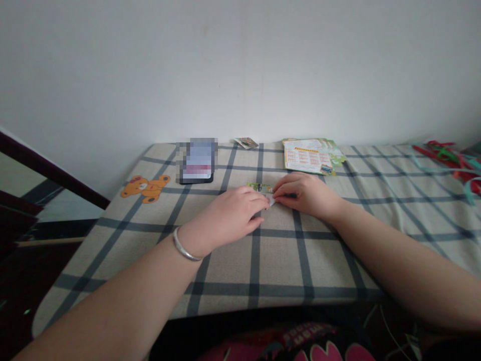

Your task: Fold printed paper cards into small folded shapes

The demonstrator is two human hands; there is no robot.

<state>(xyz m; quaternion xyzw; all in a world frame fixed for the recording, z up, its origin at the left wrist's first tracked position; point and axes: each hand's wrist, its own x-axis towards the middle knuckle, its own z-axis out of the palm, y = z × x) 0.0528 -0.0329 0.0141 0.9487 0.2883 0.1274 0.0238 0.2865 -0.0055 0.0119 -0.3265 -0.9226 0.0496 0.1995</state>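
A small piece of printed paper (260, 187), green and white with a pale folded corner, lies on the checked cloth between my hands. My left hand (236, 210), with a silver bangle at the wrist, reaches over it from the left, its fingers pressed together on the near side of the paper. From the right, my right hand (306, 195) pinches the paper's right edge between thumb and fingertips. The fingers cover much of the paper, so its full shape is hidden.
A phone (197, 163) lies at the back left, near a teddy bear cutout (146, 188). By the wall are a small folded paper (246, 143) and a stack of printed sheets (308, 156). Red and green ribbons (449, 158) lie far right on the checked tablecloth (233, 281).
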